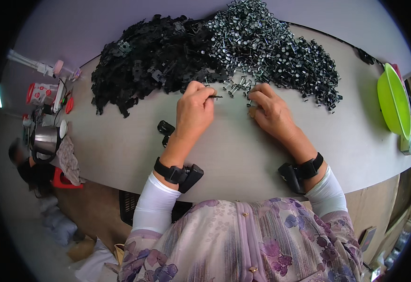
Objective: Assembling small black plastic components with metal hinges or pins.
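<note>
My left hand (193, 107) is closed in a pinch on a small flat black plastic piece (215, 97), which sticks out to the right past the fingertips. My right hand (272, 112) is curled with thumb and fingers together at the near edge of some loose metal pins (236, 87); what it grips, if anything, is hidden. A small tan patch shows at its thumb tip. Beyond my left hand spreads a large heap of black plastic pieces (144, 61). Next to it, beyond my right hand, a heap of shiny round-headed metal pins (271, 47) rises against the wall.
Black devices are strapped to both wrists. Another dark object (166, 127) lies left of my left forearm. A green basin (393, 101) leans at the right edge. At the left stand a metal kettle (45, 141), a cloth (68, 157) and a red-and-white tub (41, 94). A person (31, 169) is at far left.
</note>
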Motion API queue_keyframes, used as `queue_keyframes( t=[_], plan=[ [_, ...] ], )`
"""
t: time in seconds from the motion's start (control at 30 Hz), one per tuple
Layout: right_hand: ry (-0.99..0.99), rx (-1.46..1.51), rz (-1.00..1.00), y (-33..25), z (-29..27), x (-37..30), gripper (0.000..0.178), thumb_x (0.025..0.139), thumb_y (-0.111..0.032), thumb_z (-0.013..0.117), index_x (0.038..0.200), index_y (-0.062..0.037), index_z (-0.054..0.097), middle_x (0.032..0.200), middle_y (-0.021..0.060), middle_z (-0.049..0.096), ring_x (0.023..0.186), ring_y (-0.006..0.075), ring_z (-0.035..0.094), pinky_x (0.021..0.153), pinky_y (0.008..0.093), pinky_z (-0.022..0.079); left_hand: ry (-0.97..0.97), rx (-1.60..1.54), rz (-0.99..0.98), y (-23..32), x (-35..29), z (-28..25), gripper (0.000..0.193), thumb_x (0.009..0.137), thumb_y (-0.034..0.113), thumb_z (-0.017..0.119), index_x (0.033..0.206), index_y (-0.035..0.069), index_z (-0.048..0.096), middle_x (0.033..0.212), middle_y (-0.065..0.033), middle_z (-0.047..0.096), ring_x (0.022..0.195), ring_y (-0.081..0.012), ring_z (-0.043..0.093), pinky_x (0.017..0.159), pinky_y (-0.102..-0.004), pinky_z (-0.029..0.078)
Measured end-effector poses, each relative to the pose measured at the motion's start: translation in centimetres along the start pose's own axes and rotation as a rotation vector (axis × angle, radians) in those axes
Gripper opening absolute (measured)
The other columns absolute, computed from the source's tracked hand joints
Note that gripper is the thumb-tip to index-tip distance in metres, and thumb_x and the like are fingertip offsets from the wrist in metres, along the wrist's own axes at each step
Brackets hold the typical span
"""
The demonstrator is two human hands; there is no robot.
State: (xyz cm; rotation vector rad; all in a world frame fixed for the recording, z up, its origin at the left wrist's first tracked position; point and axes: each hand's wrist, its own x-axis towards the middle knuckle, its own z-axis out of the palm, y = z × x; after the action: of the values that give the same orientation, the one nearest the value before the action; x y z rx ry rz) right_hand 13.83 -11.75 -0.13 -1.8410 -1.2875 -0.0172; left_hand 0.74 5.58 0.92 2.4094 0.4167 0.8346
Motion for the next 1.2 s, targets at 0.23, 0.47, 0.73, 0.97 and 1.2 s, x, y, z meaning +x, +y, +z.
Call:
queue_keyframes(
  t=[0.23,0.47,0.73,0.97,1.2],
  plan=[
    [-0.05,-0.158,-0.114,1.3,1.0,0.0,0.019,0.069,0.004,0.063,0.087,-0.0004,0.059,0.084,0.0122,0.056,0.081,0.0334,0.06,0.069,0.0403,0.051,-0.223,-1.109,-0.79,1.1,-2.3,-0.3,0.007,0.084,0.006,0.067,0.08,0.003,0.062,0.074,-0.001,0.061,0.057,-0.0118,0.061,0.051,-0.0252,0.048],
    [-0.051,0.02,0.116,0.4,-0.9,-1.3,0.023,0.069,0.004,0.064,0.091,-0.0003,0.061,0.091,0.0129,0.057,0.079,0.0329,0.061,0.069,0.0392,0.05,-0.398,-1.398,-0.834,1.7,-2.7,-0.2,0.018,0.085,0.005,0.06,0.102,0.001,0.055,0.083,-0.0092,0.062,0.068,-0.0207,0.067,0.06,-0.0345,0.058],
    [-0.02,-0.062,0.112,1.0,-0.5,-1.6,0.027,0.069,0.003,0.067,0.095,0.0002,0.063,0.099,0.0128,0.058,0.085,0.0329,0.061,0.074,0.0398,0.051,-0.473,-1.318,-0.823,1.5,-3.3,0.7,0.022,0.084,0.006,0.067,0.102,-0.002,0.057,0.089,-0.0121,0.064,0.069,-0.0217,0.068,0.061,-0.0335,0.058],
    [-0.091,-0.034,0.139,0.3,-1.4,-1.8,0.022,0.069,0.002,0.069,0.09,-0.002,0.065,0.096,0.0119,0.059,0.087,0.0305,0.06,0.074,0.0389,0.05,-0.484,-1.248,-0.851,2.1,-3.1,0.6,0.023,0.085,0.008,0.068,0.101,-0.004,0.058,0.084,-0.0112,0.065,0.066,-0.0207,0.068,0.054,-0.0278,0.055],
    [-0.053,0.157,-0.143,-3.1,-1.0,-2.9,0.025,0.065,0.004,0.073,0.086,-0.0037,0.061,0.1,0.0105,0.061,0.089,0.0293,0.057,0.074,0.0365,0.049,-0.558,-1.278,-0.817,2.4,-3.5,1.1,0.018,0.09,0.012,0.065,0.099,-0.002,0.059,0.081,-0.0097,0.064,0.057,-0.0173,0.064,0.047,-0.0236,0.049]
  ],
)
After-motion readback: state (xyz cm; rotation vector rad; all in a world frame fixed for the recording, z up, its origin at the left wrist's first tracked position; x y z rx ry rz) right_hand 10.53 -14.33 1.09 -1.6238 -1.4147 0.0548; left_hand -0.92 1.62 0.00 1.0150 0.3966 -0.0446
